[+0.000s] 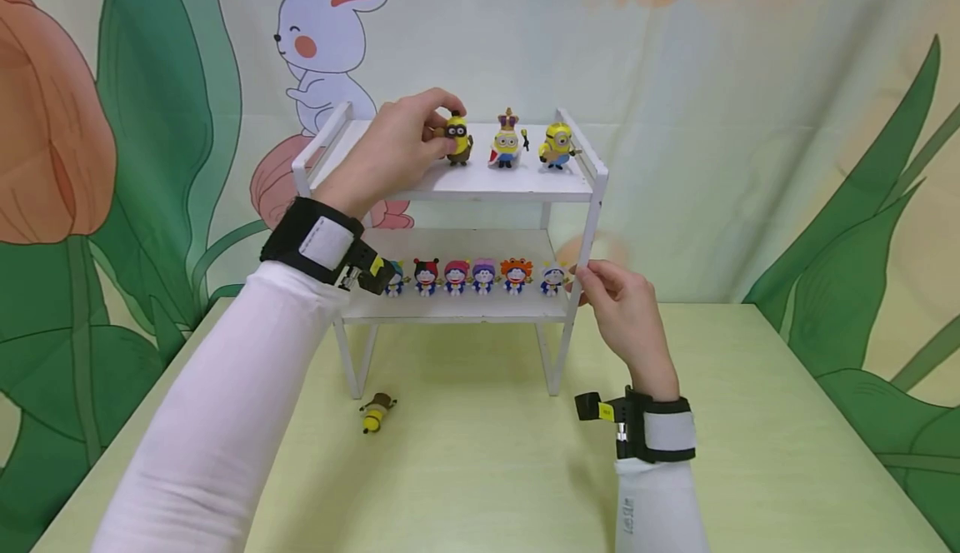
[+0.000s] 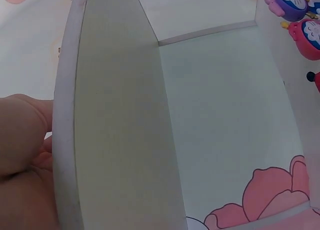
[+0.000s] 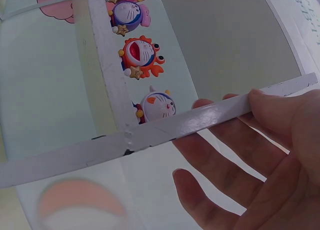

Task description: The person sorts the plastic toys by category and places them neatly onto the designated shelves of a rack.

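My left hand (image 1: 408,141) pinches a yellow minion figure (image 1: 458,146) in brown clothing, upright at the top of a white two-tier shelf (image 1: 480,317). To its right stand a crowned minion figure (image 1: 506,149) and a one-eyed minion figure (image 1: 557,146). In the left wrist view the shelf board hides the figure, and part of the left hand (image 2: 22,140) shows beyond its edge. My right hand (image 1: 626,311) grips the shelf's front right post (image 3: 200,117), thumb on one side and fingers behind it.
Several Doraemon-like figures (image 1: 457,276) in different hats line the lower tier. Another minion figure (image 1: 375,413) lies on the pale green table (image 1: 480,470), near the shelf's front left leg. A printed curtain (image 1: 697,161) hangs behind.
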The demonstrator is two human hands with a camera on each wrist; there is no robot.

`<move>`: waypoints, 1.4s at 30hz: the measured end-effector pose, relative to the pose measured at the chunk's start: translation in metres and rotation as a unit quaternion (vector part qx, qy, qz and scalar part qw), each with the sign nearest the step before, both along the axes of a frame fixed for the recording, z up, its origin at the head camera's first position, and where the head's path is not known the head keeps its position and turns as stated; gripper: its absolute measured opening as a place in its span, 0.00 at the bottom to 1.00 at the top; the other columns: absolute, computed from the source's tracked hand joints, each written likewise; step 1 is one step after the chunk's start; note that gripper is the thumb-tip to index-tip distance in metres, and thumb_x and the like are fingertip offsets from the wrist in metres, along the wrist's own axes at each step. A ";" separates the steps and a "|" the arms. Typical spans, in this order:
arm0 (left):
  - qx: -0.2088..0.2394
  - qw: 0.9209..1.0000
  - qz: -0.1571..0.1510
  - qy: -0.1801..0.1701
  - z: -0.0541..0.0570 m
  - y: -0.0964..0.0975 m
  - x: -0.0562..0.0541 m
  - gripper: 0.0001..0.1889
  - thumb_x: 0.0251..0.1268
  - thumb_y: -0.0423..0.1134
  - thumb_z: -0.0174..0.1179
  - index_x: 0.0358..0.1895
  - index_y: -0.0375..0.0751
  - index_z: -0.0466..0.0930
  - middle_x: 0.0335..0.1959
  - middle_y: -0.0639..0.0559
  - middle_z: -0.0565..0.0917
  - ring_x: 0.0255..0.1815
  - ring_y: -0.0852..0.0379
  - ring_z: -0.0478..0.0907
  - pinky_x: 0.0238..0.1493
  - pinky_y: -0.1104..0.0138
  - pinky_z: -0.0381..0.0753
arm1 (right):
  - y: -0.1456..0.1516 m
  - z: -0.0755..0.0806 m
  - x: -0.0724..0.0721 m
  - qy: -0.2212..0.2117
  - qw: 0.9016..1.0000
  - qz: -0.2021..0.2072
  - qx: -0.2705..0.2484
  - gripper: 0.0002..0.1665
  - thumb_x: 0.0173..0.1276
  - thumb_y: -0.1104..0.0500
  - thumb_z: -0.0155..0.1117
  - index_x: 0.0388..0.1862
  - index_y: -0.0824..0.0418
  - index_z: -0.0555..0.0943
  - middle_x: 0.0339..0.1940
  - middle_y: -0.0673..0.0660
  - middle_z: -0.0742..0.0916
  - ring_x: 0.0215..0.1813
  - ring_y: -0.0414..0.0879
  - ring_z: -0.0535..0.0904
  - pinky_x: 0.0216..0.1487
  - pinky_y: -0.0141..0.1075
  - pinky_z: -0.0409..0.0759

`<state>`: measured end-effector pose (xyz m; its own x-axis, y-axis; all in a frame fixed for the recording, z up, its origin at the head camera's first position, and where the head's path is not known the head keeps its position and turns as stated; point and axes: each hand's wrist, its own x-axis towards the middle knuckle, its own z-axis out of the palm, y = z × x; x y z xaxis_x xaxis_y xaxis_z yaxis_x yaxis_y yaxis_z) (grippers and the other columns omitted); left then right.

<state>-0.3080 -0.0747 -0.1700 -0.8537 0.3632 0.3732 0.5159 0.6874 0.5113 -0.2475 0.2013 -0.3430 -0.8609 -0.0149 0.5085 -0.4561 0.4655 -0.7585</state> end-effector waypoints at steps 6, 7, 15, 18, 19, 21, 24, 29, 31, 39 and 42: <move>-0.003 1.000 0.001 0.001 -0.001 0.000 0.000 0.21 0.73 0.34 0.55 0.67 0.44 0.69 0.55 0.41 0.79 0.51 0.50 0.73 0.57 0.59 0.69 | 0.000 0.000 0.000 -0.004 1.000 0.000 0.000 0.16 0.75 0.56 0.58 0.50 0.67 0.83 0.38 0.62 0.88 0.35 0.51 0.82 0.44 0.47 0.78; -0.004 1.000 0.002 0.002 -0.001 0.000 0.000 0.21 0.73 0.34 0.55 0.67 0.44 0.69 0.55 0.41 0.79 0.51 0.50 0.74 0.57 0.59 0.69 | 0.000 0.000 0.000 -0.004 1.000 0.000 0.001 0.16 0.75 0.56 0.57 0.50 0.67 0.83 0.38 0.62 0.88 0.35 0.51 0.82 0.44 0.48 0.78; -0.006 1.000 0.000 0.005 -0.002 0.000 -0.002 0.23 0.72 0.34 0.56 0.68 0.45 0.68 0.56 0.41 0.79 0.51 0.50 0.74 0.57 0.59 0.70 | 0.000 0.000 0.000 -0.009 1.000 0.001 -0.002 0.16 0.76 0.57 0.57 0.50 0.67 0.83 0.38 0.63 0.88 0.35 0.51 0.83 0.46 0.49 0.79; -0.005 1.000 -0.003 0.003 -0.003 0.000 -0.003 0.24 0.71 0.34 0.57 0.69 0.45 0.67 0.55 0.42 0.79 0.51 0.50 0.74 0.57 0.58 0.70 | 0.000 0.000 0.000 -0.011 1.000 0.000 -0.001 0.15 0.76 0.57 0.57 0.50 0.66 0.83 0.39 0.63 0.88 0.35 0.51 0.83 0.46 0.49 0.79; -0.004 1.000 -0.004 0.002 -0.003 0.000 -0.003 0.24 0.71 0.34 0.57 0.69 0.45 0.67 0.55 0.42 0.79 0.51 0.50 0.74 0.57 0.58 0.70 | 0.000 0.000 0.000 -0.011 1.000 0.000 0.000 0.15 0.76 0.57 0.57 0.50 0.66 0.83 0.39 0.64 0.88 0.35 0.51 0.83 0.46 0.49 0.79; -0.003 1.000 -0.007 0.001 -0.003 0.000 -0.003 0.25 0.71 0.34 0.58 0.69 0.45 0.67 0.54 0.42 0.79 0.51 0.50 0.74 0.58 0.58 0.70 | 0.000 0.000 0.000 -0.011 1.000 -0.001 0.001 0.15 0.75 0.57 0.57 0.51 0.66 0.83 0.39 0.63 0.88 0.35 0.51 0.83 0.45 0.49 0.79; -0.004 1.000 -0.008 0.000 -0.003 0.000 -0.002 0.25 0.71 0.34 0.57 0.69 0.45 0.66 0.52 0.43 0.79 0.50 0.50 0.73 0.58 0.58 0.69 | 0.000 0.000 0.000 -0.010 1.000 -0.004 0.001 0.15 0.75 0.57 0.57 0.50 0.66 0.83 0.39 0.63 0.88 0.36 0.52 0.83 0.45 0.48 0.80; -0.009 1.000 -0.002 -0.004 -0.002 0.000 -0.001 0.25 0.71 0.34 0.57 0.70 0.45 0.65 0.53 0.43 0.79 0.51 0.50 0.73 0.58 0.58 0.69 | -0.001 -0.001 0.000 -0.006 1.000 -0.001 0.000 0.16 0.75 0.57 0.57 0.51 0.67 0.83 0.39 0.62 0.88 0.36 0.52 0.83 0.45 0.49 0.80; -0.012 1.000 0.001 -0.007 -0.002 0.000 -0.001 0.26 0.71 0.34 0.58 0.70 0.46 0.65 0.55 0.42 0.78 0.53 0.49 0.73 0.59 0.57 0.69 | -0.001 -0.001 0.000 -0.005 1.000 0.001 0.000 0.15 0.75 0.57 0.57 0.51 0.67 0.83 0.39 0.62 0.88 0.35 0.52 0.83 0.45 0.49 0.81; -0.021 1.000 0.003 -0.006 -0.002 -0.001 -0.001 0.28 0.70 0.39 0.59 0.72 0.49 0.64 0.63 0.44 0.75 0.61 0.50 0.73 0.63 0.56 0.68 | -0.001 0.000 0.000 -0.008 1.000 0.000 -0.001 0.15 0.76 0.57 0.57 0.50 0.67 0.83 0.38 0.62 0.88 0.35 0.52 0.83 0.45 0.48 0.81; -0.019 1.000 0.005 0.005 -0.001 -0.003 0.002 0.29 0.72 0.44 0.58 0.73 0.51 0.63 0.67 0.46 0.72 0.65 0.53 0.70 0.65 0.57 0.66 | -0.001 0.000 0.000 -0.011 1.000 -0.002 0.000 0.15 0.76 0.57 0.57 0.50 0.66 0.83 0.38 0.62 0.88 0.36 0.52 0.83 0.46 0.49 0.80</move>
